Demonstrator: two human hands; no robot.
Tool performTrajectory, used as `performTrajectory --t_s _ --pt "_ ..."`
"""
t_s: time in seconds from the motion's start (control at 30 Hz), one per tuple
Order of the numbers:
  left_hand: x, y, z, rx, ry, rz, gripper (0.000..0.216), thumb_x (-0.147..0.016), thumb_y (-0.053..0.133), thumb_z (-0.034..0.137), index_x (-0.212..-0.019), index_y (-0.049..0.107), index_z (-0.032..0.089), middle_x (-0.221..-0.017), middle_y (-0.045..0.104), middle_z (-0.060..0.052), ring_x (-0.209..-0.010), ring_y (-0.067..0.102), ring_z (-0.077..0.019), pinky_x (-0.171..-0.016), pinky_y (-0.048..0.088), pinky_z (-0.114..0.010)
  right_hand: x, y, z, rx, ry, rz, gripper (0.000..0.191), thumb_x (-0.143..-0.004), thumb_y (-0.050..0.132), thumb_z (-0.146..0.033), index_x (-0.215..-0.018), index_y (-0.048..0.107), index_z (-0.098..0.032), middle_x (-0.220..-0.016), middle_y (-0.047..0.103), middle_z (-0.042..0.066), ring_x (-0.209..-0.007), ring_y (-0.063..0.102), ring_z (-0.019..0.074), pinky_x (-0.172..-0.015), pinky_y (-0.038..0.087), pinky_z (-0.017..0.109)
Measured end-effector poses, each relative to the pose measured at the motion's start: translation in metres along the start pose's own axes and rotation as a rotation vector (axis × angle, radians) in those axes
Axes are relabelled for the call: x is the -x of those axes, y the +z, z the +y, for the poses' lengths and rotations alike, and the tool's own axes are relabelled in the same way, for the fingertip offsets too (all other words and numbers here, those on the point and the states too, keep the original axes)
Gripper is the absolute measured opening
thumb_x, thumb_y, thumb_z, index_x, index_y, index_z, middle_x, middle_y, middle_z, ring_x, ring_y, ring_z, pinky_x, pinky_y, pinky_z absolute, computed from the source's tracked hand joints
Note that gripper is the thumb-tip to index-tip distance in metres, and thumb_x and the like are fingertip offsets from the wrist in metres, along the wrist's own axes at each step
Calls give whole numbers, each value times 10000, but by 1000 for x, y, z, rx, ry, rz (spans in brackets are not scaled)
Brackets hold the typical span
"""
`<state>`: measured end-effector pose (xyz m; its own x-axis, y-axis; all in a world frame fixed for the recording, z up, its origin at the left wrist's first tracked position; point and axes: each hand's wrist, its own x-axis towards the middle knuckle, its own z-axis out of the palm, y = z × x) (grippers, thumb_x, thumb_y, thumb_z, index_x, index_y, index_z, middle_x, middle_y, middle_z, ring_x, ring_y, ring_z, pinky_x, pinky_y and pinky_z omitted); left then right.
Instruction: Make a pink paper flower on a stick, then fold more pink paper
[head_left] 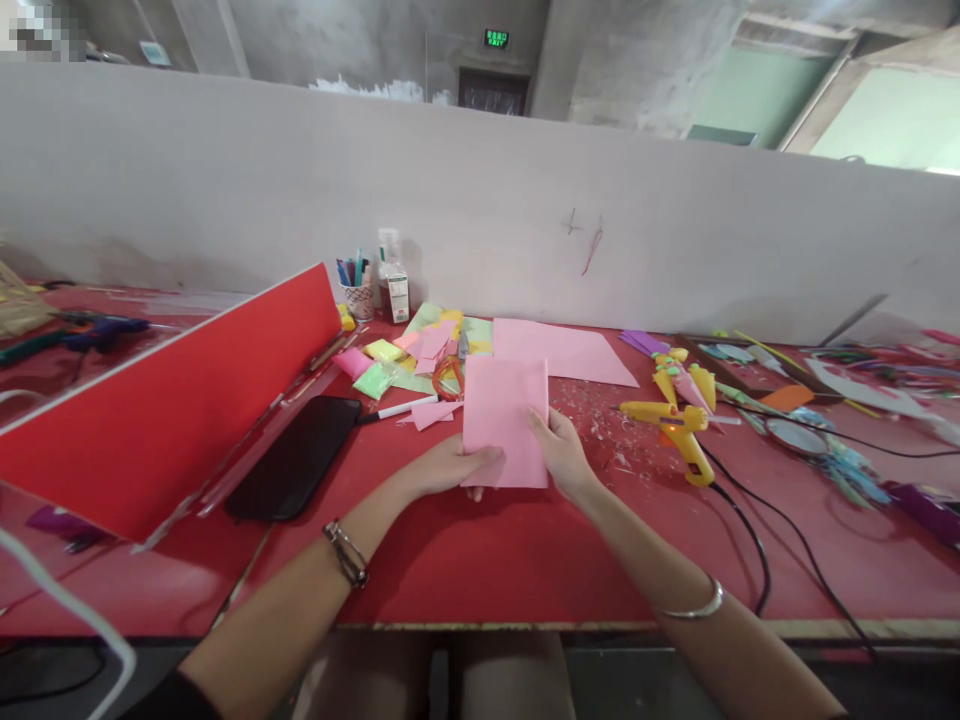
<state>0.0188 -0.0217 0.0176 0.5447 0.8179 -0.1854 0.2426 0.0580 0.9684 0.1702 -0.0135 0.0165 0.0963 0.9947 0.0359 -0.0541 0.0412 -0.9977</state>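
Note:
A rectangular sheet of pink paper (pixel 504 420) is held up above the red tabletop in front of me. My left hand (pixel 454 467) pinches its lower left edge, thumb on the front and fingers behind. On the right edge my right hand (pixel 562 450) grips it, the thumb lying across the face. That right edge looks curled or folded over. Behind the held piece lies a larger pink sheet (pixel 570 352) on the table. Pink paper scraps (pixel 431 412) and a white marker (pixel 407 408) are just left of it.
A yellow glue gun (pixel 682 435) with a black cord lies to the right. At left are a black phone-like slab (pixel 300 460) and an upright red board (pixel 195 390). A pen cup (pixel 357 298) and a bottle (pixel 393 280) stand by the white partition (pixel 480 210).

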Motion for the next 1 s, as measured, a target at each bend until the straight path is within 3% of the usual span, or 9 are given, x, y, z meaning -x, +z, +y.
performTrajectory --t_s 0.23,0.6,1.0 --pt "-2 1 -2 -9 0 11 419 -694 510 523 -496 503 154 -392 496 31 -395 457 -82 -466 371 -202 -1 -2 0 43 11 -21 478 -456 618 -598 -612 557 -150 -549 585 3 -518 499 125 -495 386 253" --pt "-3 -5 -7 -93 54 -7 423 -721 477 512 -497 505 155 -406 487 39 -382 426 -73 -460 340 -200 -9 -14 -1 164 -106 -31 525 -491 540 -679 -426 422 -172 -402 412 -42 -435 365 81 -430 274 220" --pt "-1 -7 -2 -74 38 55 404 -745 469 465 -476 484 163 -357 442 55 -380 415 -72 -475 350 -198 -9 -14 -1 253 -57 -121 535 -532 472 -696 -435 481 -170 -424 469 -13 -492 430 118 -475 326 242"
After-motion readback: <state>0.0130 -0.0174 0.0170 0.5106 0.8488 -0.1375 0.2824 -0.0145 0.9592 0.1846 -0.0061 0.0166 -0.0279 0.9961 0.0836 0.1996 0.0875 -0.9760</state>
